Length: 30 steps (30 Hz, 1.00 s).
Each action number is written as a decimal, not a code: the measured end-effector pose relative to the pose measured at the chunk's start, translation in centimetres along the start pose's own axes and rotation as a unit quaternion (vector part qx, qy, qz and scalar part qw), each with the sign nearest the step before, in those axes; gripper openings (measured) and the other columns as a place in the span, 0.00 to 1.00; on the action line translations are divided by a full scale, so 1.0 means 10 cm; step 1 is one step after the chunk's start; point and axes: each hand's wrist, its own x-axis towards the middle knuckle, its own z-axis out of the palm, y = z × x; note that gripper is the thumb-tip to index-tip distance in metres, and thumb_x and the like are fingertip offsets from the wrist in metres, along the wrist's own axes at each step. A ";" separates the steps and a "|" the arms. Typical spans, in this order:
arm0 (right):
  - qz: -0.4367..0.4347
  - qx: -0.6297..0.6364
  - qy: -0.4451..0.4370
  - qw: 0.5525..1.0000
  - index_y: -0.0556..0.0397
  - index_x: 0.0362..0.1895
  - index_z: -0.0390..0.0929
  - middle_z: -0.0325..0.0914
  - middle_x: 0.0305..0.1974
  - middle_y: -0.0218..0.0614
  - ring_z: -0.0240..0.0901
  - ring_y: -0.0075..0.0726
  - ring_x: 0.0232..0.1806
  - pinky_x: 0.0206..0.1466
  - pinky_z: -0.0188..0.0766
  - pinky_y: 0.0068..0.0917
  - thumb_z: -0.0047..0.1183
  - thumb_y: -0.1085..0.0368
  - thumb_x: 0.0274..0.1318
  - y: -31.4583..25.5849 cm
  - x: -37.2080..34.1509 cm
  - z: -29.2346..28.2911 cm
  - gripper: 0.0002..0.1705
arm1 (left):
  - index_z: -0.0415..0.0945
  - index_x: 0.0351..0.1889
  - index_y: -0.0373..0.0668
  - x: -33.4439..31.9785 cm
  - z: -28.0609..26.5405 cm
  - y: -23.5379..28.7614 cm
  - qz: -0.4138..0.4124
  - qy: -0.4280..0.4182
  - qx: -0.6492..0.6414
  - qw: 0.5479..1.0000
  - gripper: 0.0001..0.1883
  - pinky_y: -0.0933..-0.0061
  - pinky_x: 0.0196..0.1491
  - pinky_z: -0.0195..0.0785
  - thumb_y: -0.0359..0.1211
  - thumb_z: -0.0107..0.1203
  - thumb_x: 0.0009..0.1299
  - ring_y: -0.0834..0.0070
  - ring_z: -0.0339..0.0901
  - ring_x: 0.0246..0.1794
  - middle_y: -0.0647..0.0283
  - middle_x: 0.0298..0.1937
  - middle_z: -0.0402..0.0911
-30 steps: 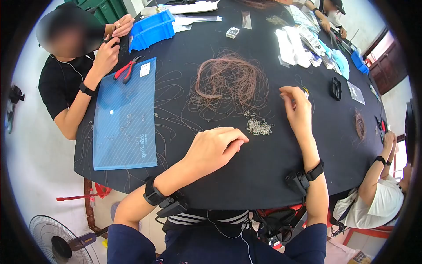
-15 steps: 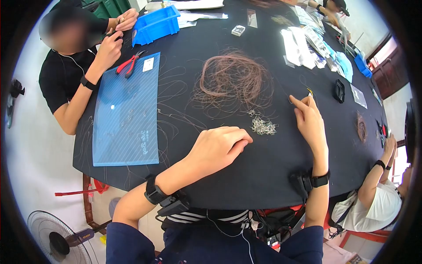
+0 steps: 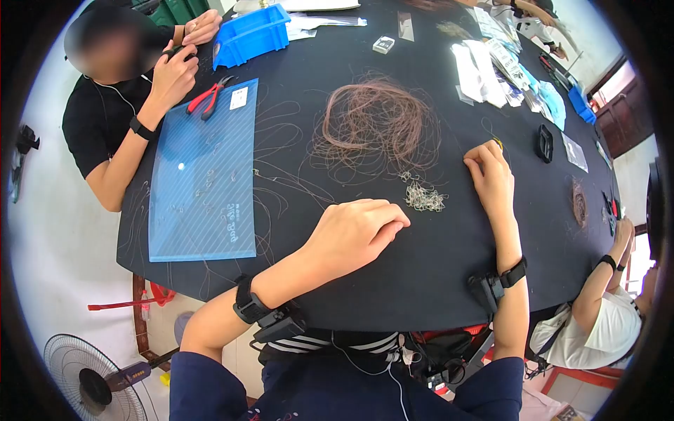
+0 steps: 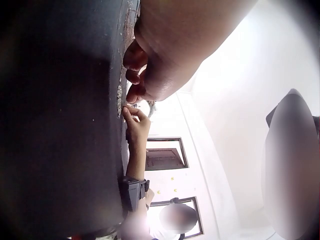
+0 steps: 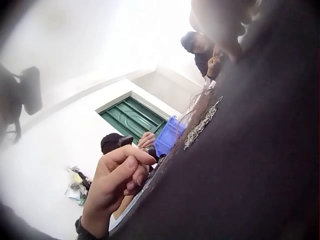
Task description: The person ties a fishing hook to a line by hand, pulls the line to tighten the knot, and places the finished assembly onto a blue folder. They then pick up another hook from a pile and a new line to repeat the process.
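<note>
1. Your L hand (image 3: 351, 235): fingers curled in, thumb laid against the index, no visible gap at the tips. Can't tell if anything thin is pinched there.
2. Your R hand (image 3: 491, 175): thumb & index bent toward each other, tips v. close or meeting, other fingers folded. Contents can't be made out; too small.
3. Pile of small silvery metal pcs (image 3: 425, 198): on the black table (image 3: 435, 281), btwn your hands, just past L fingertips, apart from both.
4. Bundle of brownish strands (image 3: 379, 126): loosely coiled, right behind the pile, stray ends sticking out all round.
5. Small yellow item (image 3: 498, 142): just beyond R knuckles, partly hidden; can't ID.
6. Your L side: translucent blue folder (image 3: 203, 189) lying flat, w/ red-handled pliers (image 3: 204, 101) at its far edge.
7. Far L: blue bin (image 3: 251, 36), near a person in black (image 3: 98, 154) w/ both hands raised.
8. Far side, approx. mid: small white box (image 3: 383, 45). To its R, heap of packets (image 3: 481, 74).
9. Your R side: black ring-shaped item (image 3: 544, 144), clear bag (image 3: 574, 152) next to it, smaller strand coil (image 3: 579, 203) nearer you.
10. R edge: person in white (image 3: 597, 326), seated.
</note>
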 end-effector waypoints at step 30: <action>0.040 -0.029 -0.089 0.995 0.46 0.45 0.83 0.71 0.33 0.33 0.74 0.39 0.33 0.36 0.69 0.35 0.52 0.67 0.57 -0.21 -0.12 -0.19 0.13 | 0.80 0.37 0.43 0.00 -0.01 0.02 -0.004 -0.006 -0.001 1.000 0.06 0.74 0.33 0.71 0.27 0.54 0.66 0.74 0.80 0.29 0.66 0.28 0.81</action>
